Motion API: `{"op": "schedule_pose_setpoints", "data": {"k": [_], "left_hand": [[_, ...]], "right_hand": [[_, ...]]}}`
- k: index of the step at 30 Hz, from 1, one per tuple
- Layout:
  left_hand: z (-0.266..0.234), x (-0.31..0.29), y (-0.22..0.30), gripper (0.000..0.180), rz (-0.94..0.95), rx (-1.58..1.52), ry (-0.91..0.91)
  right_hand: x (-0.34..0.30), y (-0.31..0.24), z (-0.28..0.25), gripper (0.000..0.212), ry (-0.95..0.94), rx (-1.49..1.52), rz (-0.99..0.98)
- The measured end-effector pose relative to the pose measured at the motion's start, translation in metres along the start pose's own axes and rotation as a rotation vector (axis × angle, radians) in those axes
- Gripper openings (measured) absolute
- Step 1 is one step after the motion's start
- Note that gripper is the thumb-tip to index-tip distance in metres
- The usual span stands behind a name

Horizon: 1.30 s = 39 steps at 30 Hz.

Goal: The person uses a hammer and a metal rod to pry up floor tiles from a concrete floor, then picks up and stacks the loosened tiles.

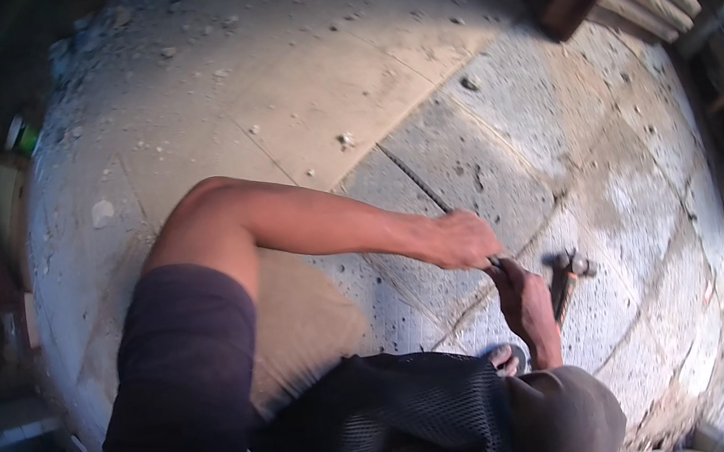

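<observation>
My left hand [465,239] is closed around a long, thin, dark metal bar [414,176]. Just behind it, nearer my body, my right hand [523,293] also grips the bar's near end. The bar slants away to the far left, and its far tip meets the edge of the smooth tan floor tiles [312,100]. To the right of my right hand lies a hammer [572,267] with a metal head and an orange-brown handle, partly hidden behind my forearm. Under the bar is bare grey floor [454,148] with ridged mortar lines.
Chips and rubble [346,140] are scattered over tiles and bare floor. A dark wooden post [569,4] stands at the far right. My foot [504,359] shows beside my bent knee [567,421]. Blurred clutter lines the left side, and broken pieces lie at the lower right.
</observation>
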<state>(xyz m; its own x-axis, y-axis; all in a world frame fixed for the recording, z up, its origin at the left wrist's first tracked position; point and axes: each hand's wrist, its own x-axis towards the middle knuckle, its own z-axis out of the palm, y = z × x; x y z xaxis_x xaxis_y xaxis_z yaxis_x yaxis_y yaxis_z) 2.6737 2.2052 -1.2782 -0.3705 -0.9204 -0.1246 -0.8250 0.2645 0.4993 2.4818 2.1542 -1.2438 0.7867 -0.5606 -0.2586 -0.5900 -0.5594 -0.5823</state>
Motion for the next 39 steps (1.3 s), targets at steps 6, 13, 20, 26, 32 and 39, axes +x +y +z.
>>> {"op": "schedule_pose_setpoints", "data": {"k": [6,13,20,26,32,39], "left_hand": [[-0.029,-0.034,-0.056,0.051,-0.145,0.175,0.177],[-0.052,-0.113,-0.15,0.045,-0.786,0.23,0.224],[-0.068,-0.15,-0.177,0.049,-0.851,0.233,0.379],[-0.05,-0.152,-0.182,0.046,-0.702,0.339,0.425],[-0.063,-0.148,-0.167,0.047,-0.736,0.252,0.392],[-0.066,-0.127,-0.165,0.05,-0.69,0.265,0.415]], "right_hand": [[-0.004,0.041,0.042,0.029,0.017,0.154,0.073],[0.021,0.038,0.077,0.031,0.178,0.04,-0.044],[0.061,0.038,0.129,0.029,0.258,-0.012,-0.124],[0.068,0.031,0.1,0.029,0.366,-0.018,-0.075],[0.076,0.03,0.081,0.024,0.32,-0.068,-0.073],[0.101,0.045,0.125,0.027,0.366,0.01,-0.11]]}}
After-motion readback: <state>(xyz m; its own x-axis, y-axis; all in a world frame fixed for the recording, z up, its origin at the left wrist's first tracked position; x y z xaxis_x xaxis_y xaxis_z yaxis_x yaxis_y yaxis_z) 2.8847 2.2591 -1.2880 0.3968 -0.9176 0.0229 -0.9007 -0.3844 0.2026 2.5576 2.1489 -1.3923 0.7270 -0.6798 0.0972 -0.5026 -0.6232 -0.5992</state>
